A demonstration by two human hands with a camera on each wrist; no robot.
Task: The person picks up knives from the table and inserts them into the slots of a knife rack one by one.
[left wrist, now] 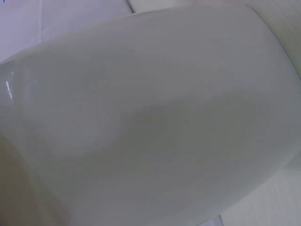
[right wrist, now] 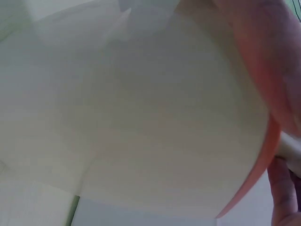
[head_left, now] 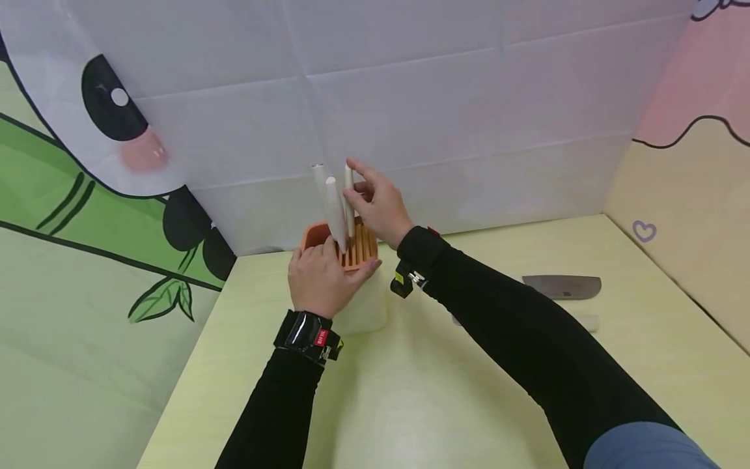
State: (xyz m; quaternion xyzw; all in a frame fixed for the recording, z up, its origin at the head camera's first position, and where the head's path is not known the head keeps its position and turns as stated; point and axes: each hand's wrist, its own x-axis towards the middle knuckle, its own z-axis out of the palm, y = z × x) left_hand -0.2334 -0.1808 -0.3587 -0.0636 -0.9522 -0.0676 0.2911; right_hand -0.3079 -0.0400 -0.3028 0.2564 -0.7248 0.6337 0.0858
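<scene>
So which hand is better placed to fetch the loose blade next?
Probably the right hand, once off the white handle: the blade lies rightward, while the left hand grips the holder.

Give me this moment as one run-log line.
left hand holds knife block; right hand pinches white knife handle; two more white handles alongside; knife blade on table, to right

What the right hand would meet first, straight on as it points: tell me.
Past the held white handle, the right hand would likely meet the neighbouring white handle; depth is unclear.
</scene>
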